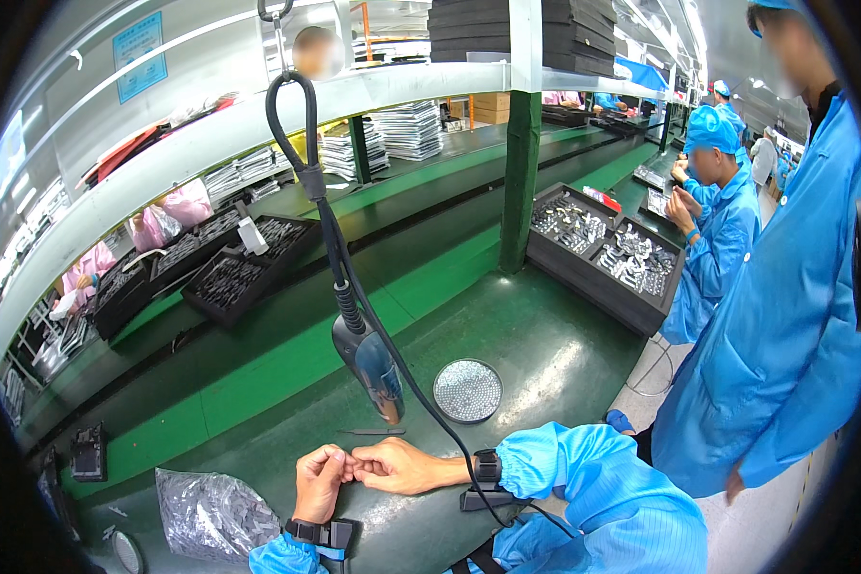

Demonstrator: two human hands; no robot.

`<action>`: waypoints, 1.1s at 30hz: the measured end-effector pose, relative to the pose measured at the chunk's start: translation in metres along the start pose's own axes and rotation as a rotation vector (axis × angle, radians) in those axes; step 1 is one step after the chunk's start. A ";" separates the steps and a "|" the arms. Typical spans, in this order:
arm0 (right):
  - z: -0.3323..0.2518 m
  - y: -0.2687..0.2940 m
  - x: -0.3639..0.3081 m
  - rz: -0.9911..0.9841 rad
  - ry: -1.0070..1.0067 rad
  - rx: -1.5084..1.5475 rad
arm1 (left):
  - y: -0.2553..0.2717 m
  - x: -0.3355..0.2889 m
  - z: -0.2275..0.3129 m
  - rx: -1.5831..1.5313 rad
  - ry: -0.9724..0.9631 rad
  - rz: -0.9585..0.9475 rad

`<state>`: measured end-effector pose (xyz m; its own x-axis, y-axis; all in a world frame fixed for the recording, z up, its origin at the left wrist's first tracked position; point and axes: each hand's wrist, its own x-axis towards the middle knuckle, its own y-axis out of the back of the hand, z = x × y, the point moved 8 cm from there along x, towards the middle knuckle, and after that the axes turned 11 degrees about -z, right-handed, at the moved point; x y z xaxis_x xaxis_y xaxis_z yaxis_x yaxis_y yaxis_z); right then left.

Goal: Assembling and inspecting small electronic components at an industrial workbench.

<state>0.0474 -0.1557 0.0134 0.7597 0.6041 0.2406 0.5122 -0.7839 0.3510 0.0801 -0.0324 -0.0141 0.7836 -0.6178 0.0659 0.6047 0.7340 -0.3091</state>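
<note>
My left hand [320,481] and my right hand [404,466] meet over the green bench, fingertips touching. Both are closed in a pinch, and whatever lies between the fingers is too small or hidden to make out. Just beyond them lies a thin dark tool [373,431], perhaps tweezers. A dark electric screwdriver [368,368] hangs above on a black cord. Beyond my right hand is a round dish [468,390] covered in small shiny bits. A clear plastic bag [210,517] full of small grey parts rests left of my left hand.
A black tray [603,251] of shiny metal parts stands at the right, near a green post [520,182]. More black trays [249,268] of dark parts sit across the bench. A person in a blue coat [775,287] stands close on my right; another sits beyond.
</note>
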 end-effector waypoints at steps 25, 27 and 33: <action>0.000 -0.001 -0.002 0.023 -0.007 -0.005 | -0.003 -0.001 0.001 0.012 0.002 0.006; -0.002 0.000 -0.002 0.015 -0.006 -0.013 | -0.004 -0.001 0.002 0.009 -0.005 0.001; -0.002 -0.001 -0.002 0.008 -0.016 0.005 | -0.002 -0.002 -0.001 0.002 -0.001 0.008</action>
<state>0.0449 -0.1557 0.0144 0.7702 0.5952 0.2290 0.5078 -0.7896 0.3444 0.0775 -0.0327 -0.0145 0.7886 -0.6115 0.0645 0.5986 0.7395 -0.3079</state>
